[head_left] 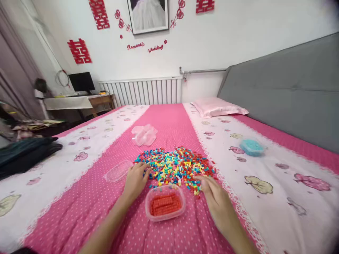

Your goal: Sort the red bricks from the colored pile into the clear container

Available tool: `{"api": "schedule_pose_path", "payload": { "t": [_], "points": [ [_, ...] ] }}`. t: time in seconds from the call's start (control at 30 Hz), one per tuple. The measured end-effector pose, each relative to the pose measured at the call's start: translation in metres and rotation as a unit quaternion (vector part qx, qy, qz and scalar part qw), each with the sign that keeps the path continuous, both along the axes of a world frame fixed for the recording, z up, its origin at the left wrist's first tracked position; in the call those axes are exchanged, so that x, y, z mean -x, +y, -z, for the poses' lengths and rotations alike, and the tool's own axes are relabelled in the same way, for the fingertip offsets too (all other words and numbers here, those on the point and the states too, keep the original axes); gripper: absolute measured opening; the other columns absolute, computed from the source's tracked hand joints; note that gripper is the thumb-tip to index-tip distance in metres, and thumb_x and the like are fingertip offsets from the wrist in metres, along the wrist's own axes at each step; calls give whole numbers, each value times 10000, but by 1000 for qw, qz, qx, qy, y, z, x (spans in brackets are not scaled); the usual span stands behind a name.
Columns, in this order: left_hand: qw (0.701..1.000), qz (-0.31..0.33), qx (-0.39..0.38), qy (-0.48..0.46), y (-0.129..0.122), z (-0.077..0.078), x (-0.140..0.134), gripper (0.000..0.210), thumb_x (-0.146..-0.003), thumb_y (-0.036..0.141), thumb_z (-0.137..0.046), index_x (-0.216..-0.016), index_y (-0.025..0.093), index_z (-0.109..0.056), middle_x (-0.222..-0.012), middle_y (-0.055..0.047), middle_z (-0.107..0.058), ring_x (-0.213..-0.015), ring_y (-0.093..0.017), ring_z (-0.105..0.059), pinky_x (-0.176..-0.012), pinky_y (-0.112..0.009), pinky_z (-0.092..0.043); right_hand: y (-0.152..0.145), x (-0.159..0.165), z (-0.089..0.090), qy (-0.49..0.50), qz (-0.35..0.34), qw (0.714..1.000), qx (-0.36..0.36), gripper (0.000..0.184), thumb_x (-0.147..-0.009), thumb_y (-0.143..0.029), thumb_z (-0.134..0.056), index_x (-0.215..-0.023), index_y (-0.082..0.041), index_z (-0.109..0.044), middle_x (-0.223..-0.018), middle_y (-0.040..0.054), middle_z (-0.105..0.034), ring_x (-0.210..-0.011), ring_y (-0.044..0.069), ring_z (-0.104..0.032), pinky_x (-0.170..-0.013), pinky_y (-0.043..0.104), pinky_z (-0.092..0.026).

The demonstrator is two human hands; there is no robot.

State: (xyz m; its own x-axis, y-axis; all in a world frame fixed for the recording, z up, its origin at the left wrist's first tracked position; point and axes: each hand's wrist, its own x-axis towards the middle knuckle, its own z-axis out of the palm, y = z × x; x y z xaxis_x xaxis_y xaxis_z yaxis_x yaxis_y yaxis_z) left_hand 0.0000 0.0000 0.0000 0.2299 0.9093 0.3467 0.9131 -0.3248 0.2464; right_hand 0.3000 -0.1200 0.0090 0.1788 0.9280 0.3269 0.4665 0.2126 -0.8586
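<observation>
A wide pile of small building pieces [172,164] in red, blue, yellow, teal and white lies spread on the bed. My left hand [136,178] rests at the pile's left edge, its fingers bent over the pieces and the thumb a little apart. At the right edge my right hand [215,195] reaches in with the index finger stretched out over the pieces. Nothing held shows in either hand. Between my forearms stands a clear plastic box [165,217] with red pieces [165,204] packed in rows.
A clear lid [118,171] lies left of the pile, and more clear plastic containers or lids [144,135] sit behind it. To the right is a box of teal pieces [252,147]. A pillow [218,107] rests by the grey headboard [286,84]. Dark clothing [26,153] lies at the left edge.
</observation>
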Motion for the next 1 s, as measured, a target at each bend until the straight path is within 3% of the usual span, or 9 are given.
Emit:
{"api": "schedule_pose_path", "payload": {
  "t": [0.13, 0.33, 0.47, 0.63, 1.0],
  "points": [
    [1000, -7, 6, 2, 20, 1, 4, 234, -1037, 263, -538, -1210, 160, -657, -1243, -110, -685, -1158, -264, -645, -1038, -506, -494, 5, 1, 12, -45, 4, 999, -14, 495, -1030, -473, -339, -1163, -198, -730, -1246, 136, -688, -1228, 297, -608, -1104, 528, -447],
    [1000, 11, 7, 9, 45, 2, -7, 360, -1000, 348, -633, -1315, 176, -600, -1325, -108, -629, -1166, -263, -641, -1011, -516, -536, 19, 1, 54, -213, 79, 973, -40, 479, -990, -327, -373, -1237, -140, -738, -1420, 181, -583, -1370, 387, -480, -1133, 623, -396],
    [998, 55, 8, 22, 58, -2, -21, 336, -1000, 346, -633, -1293, 182, -617, -1351, -108, -617, -1204, -269, -621, -1031, -521, -524, 26, 12, 71, -275, 104, 954, -51, 470, -991, -263, -362, -1228, -120, -742, -1381, 201, -602, -1323, 385, -519, -1097, 589, -443],
    [994, 92, 20, 52, 67, -5, -41, 320, -996, 346, -639, -1270, 179, -629, -1350, -106, -618, -1198, -266, -623, -1024, -514, -528, 27, 26, 74, -323, 137, 934, -69, 441, -985, -211, -375, -1234, -110, -724, -1357, 210, -607, -1310, 377, -521, -1071, 565, -453],
    [994, 8, 45, 96, 67, -16, -47, 307, -985, 357, -654, -1226, 168, -642, -1281, -97, -644, -1153, -258, -636, -990, -500, -542, 25, 29, 67, -344, 137, 928, -45, 428, -980, -168, -387, -1258, -112, -708, -1374, 205, -597, -1328, 364, -507, -1079, 533, -439]
  ]
}}
